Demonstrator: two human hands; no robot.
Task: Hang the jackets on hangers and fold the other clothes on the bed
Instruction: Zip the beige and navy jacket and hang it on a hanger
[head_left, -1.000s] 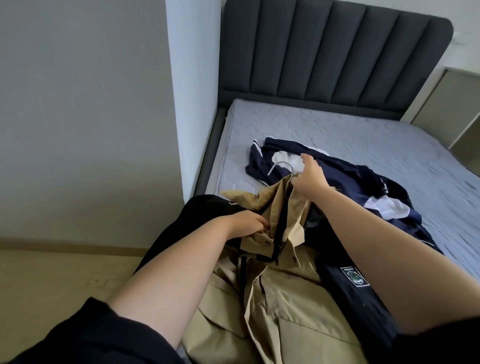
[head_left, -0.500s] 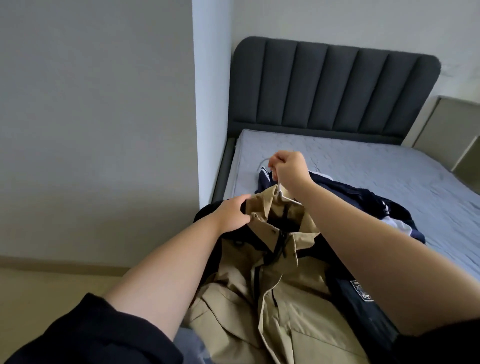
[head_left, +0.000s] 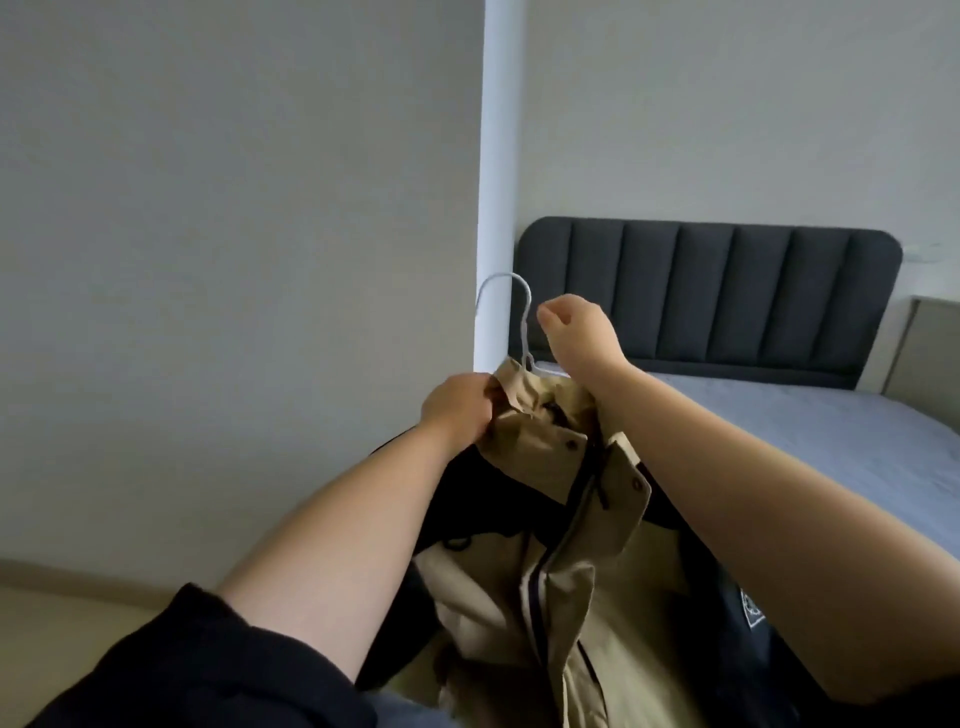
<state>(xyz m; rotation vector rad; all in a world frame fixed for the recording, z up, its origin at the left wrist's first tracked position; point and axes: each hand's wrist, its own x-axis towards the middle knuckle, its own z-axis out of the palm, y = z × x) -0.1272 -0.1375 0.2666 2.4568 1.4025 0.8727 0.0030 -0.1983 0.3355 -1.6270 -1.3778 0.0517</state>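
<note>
The tan jacket (head_left: 571, 597) looks to be on its hanger (head_left: 527, 317), with the collar just below the hook, so one jacket seems nearly done. A dark garment (head_left: 748, 639) hangs with it lower down. Any folding on the bed (head_left: 805, 441), behind the hanger, is yet to do. The left hand (head_left: 460, 410), low left of the hook, pinches the collar. The right hand (head_left: 576, 332), just right of the hook, is raised with curled fingers; whether its grip holds anything I cannot tell.

The single head-worn camera looks forward and slightly down from close behind the left hand (head_left: 457, 410) and right hand (head_left: 576, 330), facing the wall corner (head_left: 493, 156) and headboard (head_left: 727, 296)
</note>
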